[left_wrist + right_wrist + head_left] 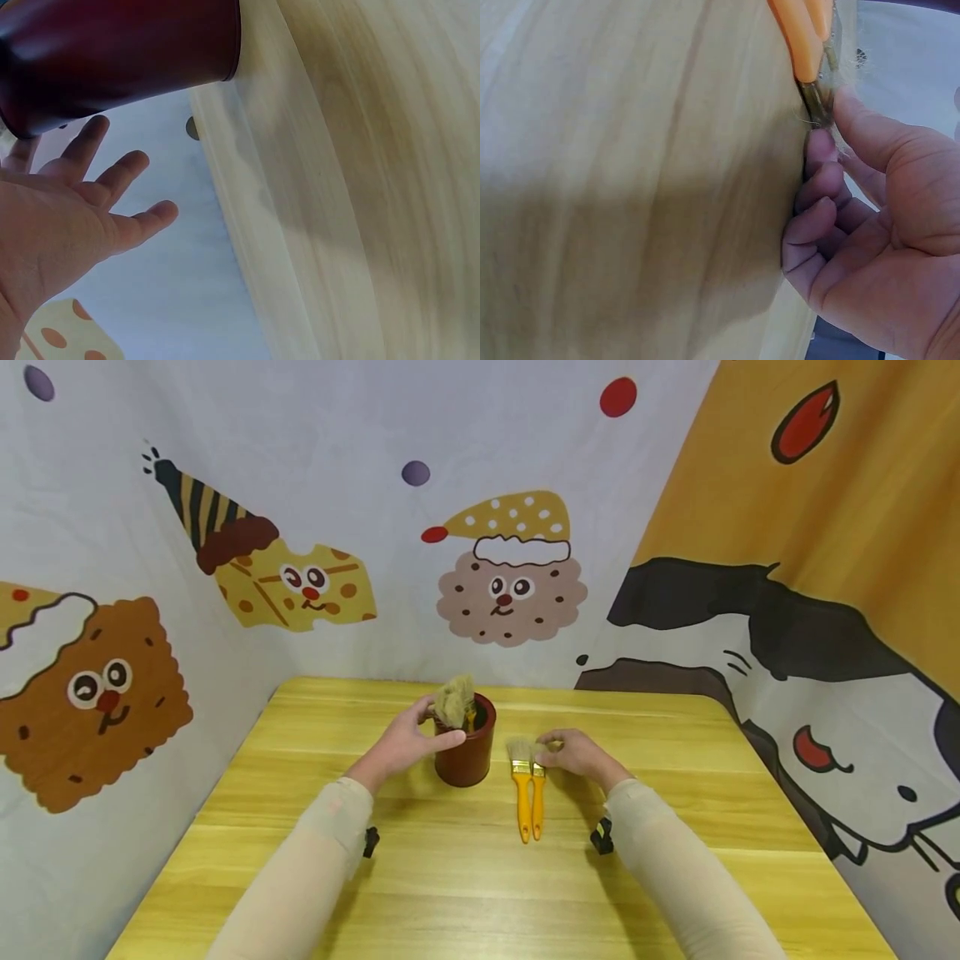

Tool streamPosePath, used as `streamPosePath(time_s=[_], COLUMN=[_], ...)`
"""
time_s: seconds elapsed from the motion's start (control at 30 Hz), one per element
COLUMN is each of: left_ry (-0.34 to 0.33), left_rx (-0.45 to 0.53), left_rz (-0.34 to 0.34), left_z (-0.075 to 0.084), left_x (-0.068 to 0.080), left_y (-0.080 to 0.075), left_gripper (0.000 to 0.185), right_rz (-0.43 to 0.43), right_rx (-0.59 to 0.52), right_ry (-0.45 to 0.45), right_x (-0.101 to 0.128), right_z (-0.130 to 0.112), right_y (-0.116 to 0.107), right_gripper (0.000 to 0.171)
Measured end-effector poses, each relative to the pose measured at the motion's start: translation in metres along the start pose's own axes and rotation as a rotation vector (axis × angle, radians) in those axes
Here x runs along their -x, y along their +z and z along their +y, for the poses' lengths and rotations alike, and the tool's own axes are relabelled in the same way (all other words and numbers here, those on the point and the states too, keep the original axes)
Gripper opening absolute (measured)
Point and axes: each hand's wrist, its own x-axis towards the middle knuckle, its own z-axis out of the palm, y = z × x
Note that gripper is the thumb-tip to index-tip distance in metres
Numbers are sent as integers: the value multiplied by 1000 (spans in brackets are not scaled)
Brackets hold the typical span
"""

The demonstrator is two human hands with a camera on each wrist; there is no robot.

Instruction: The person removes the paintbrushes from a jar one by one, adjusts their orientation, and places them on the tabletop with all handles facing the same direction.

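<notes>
A dark red cup (pixel 467 758) stands on the wooden table (pixel 465 885) with brushes in it, their tan bristles (pixel 455 700) sticking up. My left hand (pixel 411 741) is against the cup's left side, thumb across its front. In the left wrist view this hand (pixel 82 217) has its fingers spread and straight beside the cup (pixel 120 52). Two yellow-handled brushes lie side by side right of the cup, a larger one (pixel 521 793) and a smaller one (pixel 537 795). My right hand (pixel 573 752) pinches the smaller brush (pixel 802 37) at its metal ferrule, between thumb and curled fingers (pixel 821 150).
Printed cartoon cloth walls close in the table at the back, left and right. The table's far edge runs just behind the cup. Bare tabletop lies in front of the brushes.
</notes>
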Motion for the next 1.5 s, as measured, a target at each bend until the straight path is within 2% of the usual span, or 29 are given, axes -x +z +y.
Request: streamPosePath(time_s=[0.13,0.23,0.33,0.43,0.53,0.63,0.87,1.23,1.33,1.5], left_ry=[-7,-9,-13,-16,-19,-21,-19,-50,-48,-53], left_rx=[2,4,7,7,3,2,33,30,35,34], left_rz=[0,-1,-5,-11,-7,0,-33,-95,-89,-90], left_z=[-2,-3,-4,-4,-4,-5,-4,30,34,31], left_x=[-1,-1,-1,-2,-3,-4,-3,13,16,15], left_y=[1,1,1,1,0,0,-1,-9,-11,-11], left_gripper=[83,82,82,84,84,81,80,83,82,84], right_rz=[-18,32,102,135,125,100,63,67,70,68], right_rx=[3,21,-18,-80,-103,-80,-23,37,48,70], right_ry=[-18,-54,-118,-223,-323,-392,-484,-441,-440,-433], right_x=[1,0,-2,2,9,14,14,7,8,9], right_z=[-4,-12,-29,-55,-88,-115,-144,-154,-158,-162], right_y=[-7,-15,-22,-26,-24,-19,-4,8,8,11], right_gripper=[49,48,44,39,36,36,40,50,51,51])
